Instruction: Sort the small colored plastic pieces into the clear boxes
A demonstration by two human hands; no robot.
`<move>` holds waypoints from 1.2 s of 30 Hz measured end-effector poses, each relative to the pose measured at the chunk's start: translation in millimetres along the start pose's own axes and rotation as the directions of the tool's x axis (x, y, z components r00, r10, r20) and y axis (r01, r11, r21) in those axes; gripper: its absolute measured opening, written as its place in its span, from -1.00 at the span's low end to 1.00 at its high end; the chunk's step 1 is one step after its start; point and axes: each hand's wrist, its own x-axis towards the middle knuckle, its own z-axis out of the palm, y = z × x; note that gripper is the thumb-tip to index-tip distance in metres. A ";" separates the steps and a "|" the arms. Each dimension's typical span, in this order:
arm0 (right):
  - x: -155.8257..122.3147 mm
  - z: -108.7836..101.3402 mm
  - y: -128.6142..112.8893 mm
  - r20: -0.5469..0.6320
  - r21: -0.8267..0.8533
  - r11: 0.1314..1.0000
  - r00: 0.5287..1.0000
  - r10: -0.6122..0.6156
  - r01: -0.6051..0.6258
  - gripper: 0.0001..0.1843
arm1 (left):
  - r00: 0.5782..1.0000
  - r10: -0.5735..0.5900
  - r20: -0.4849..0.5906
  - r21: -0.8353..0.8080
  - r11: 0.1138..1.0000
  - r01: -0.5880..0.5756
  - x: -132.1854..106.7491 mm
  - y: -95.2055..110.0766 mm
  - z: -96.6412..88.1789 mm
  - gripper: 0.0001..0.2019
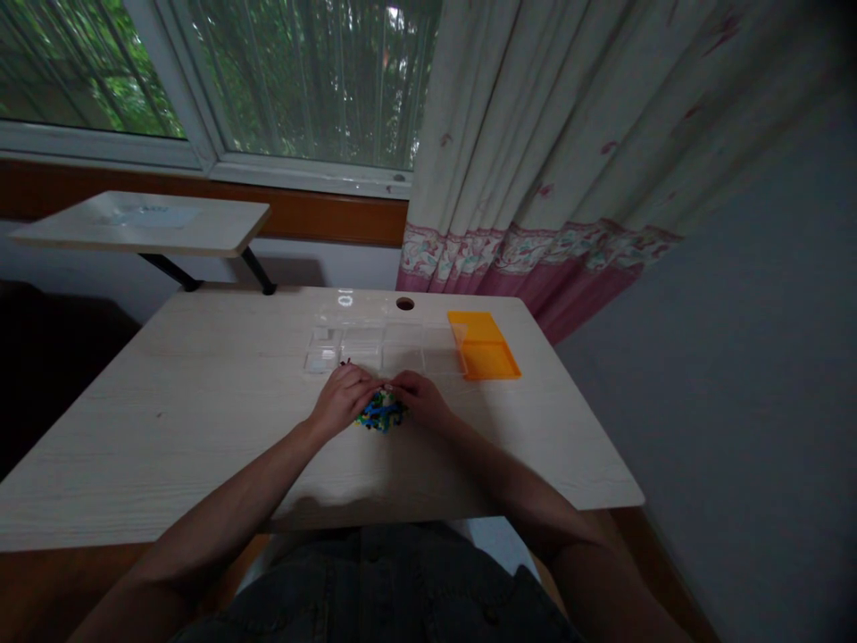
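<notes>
1. Your lap in dark cloth sits nearest to the camera, and your two bare forearms reach from it toward the far side.
2. You work on a pale wooden table [201, 429], the biggest thing in front of you.
3. Behind the table hang a flowered curtain [569, 161] on the right and a window [301, 80] on the left, with a small side table [147, 223] under the window.
4. On the far part of the table lies a clear compartment box [381, 344]. Its cells look mostly bare, so I judge that the sorting has hardly started. One dark little piece seems to lie at its near edge, but it is too small to tell.
5. Just right of the box lies an orange lid [483, 346], off and flat.
6. Your left hand [341, 397] and right hand [420, 397] meet over the pile, fingers curled narrow and touching it. I cannot tell if either one pinches a piece.
7. Between the hands rests the pile of small coloured pieces [380, 414], blue, green and yellow, near the box and not yet in any cell.
</notes>
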 end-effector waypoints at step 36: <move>-3.9 -3.3 -10.3 0.250 -0.723 0.629 0.957 -0.150 0.287 -0.75 | 0.974 -0.160 -0.163 0.059 0.983 0.171 -0.1 -24.8 -7.1 -0.80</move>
